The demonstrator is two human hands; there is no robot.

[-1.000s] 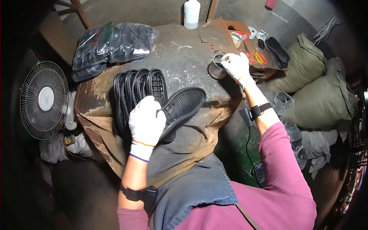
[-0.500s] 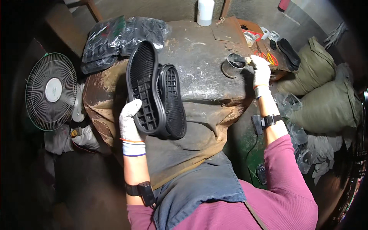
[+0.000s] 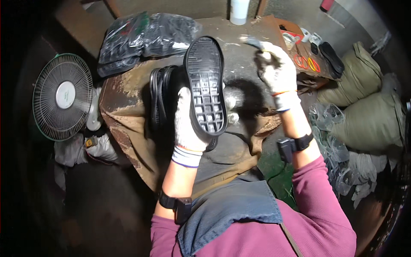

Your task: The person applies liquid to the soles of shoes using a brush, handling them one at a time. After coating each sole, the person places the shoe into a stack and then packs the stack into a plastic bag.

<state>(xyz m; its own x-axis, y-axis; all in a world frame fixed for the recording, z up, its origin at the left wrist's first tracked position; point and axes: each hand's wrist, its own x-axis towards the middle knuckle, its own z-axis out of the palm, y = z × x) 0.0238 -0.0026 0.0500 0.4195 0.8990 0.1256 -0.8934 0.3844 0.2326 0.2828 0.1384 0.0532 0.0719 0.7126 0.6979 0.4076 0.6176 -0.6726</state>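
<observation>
My left hand point(image 3: 187, 122), in a white knit glove, is closed around the edge of a black shoe sole point(image 3: 208, 92). The sole is raised upright, its grid of square hollows facing me, with whitish patches in several of them. Left fingertips show past its right edge. More black soles point(image 3: 160, 96) stand on edge just left of this hand; what supports them is hidden. My right hand point(image 3: 278, 70), also gloved, is closed on a brush point(image 3: 252, 41) whose tip points left and is blurred. A metal cup seen earlier is now mostly hidden behind the right hand.
Plastic-wrapped packs point(image 3: 128, 40) lie at the table's back left, and a white bottle point(image 3: 239, 10) stands at the back. Scissors point(image 3: 307, 63) and a loose sole point(image 3: 331, 59) lie at the right. A fan point(image 3: 64, 96) stands left; green sacks point(image 3: 370, 118) sit right.
My left hand has moved right and turned the sole, parting it from the other soles. The right hand has lifted the brush from the cup and brought it left.
</observation>
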